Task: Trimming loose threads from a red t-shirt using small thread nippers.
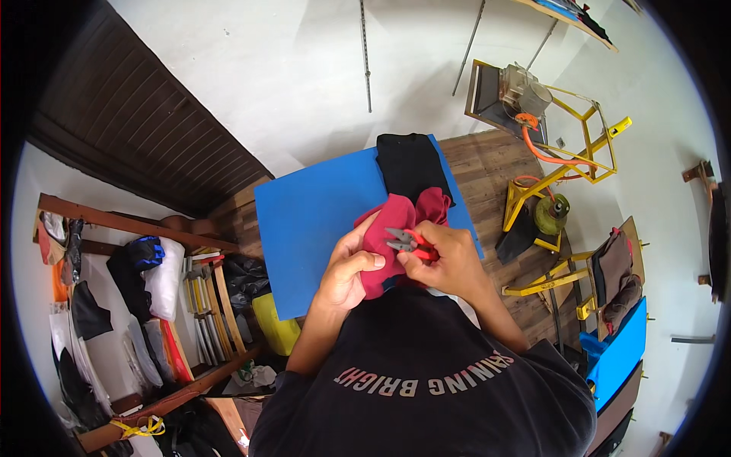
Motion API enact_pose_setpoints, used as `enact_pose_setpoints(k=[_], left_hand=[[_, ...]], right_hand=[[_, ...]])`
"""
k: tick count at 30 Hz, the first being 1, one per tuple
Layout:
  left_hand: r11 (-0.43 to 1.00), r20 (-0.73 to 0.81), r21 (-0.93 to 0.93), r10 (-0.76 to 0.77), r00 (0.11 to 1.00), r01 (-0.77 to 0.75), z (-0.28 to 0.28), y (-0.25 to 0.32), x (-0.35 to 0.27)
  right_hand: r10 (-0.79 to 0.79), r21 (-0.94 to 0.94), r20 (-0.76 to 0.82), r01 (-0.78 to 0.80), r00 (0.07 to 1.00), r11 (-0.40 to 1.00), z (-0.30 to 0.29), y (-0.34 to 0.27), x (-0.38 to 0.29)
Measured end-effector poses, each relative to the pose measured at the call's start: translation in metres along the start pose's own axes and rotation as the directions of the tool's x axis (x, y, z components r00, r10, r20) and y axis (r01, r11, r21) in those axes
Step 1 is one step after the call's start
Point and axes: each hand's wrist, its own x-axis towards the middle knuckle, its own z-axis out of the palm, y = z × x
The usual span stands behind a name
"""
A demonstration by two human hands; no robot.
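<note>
A maroon fabric piece hangs bunched from my left hand, the thumb pressed on its front. My right hand grips red-handled thread snips. Their two grey blades stand apart in front of the cloth and point left towards my left thumb. Whether the blades touch the fabric I cannot tell. Behind the hands is a blue tabletop, with a folded black garment lying at its far right corner.
A shelf rack of folded cloth and plastic bags stands on the left. Yellow metal frames with flat boards, an orange hose and a green gas cylinder stand to the right. A dark slatted door is at upper left.
</note>
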Motion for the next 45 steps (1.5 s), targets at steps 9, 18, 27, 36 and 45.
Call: enact_pose_setpoints(k=[9,18,27,36,45], left_hand=[[0.999,-0.004,0.034,-0.001,1.000,0.002,0.000,-0.001,0.002],[0.993,-0.012,0.119,-0.001,1.000,0.003,0.003,0.002,0.000],[0.985,0.077,0.172,-0.009,0.997,-0.005,-0.001,-0.001,-0.001],[0.993,0.050,0.118,0.001,0.999,-0.007,0.006,0.003,-0.003],[0.982,-0.003,0.190,-0.008,1.000,0.008,0.010,0.000,-0.005]], right_hand=[[0.000,-0.060,0.036,0.003,0.999,0.998,-0.001,0.005,-0.003],[-0.005,-0.006,0.063,0.005,0.998,1.000,-0.005,0.002,-0.002],[-0.042,-0.031,0.075,0.044,0.996,0.999,-0.002,0.003,-0.002],[-0.013,0.041,0.038,0.011,0.999,0.999,-0.007,0.004,-0.003],[-0.008,0.009,0.073,0.007,0.997,1.000,-0.006,0.007,-0.009]])
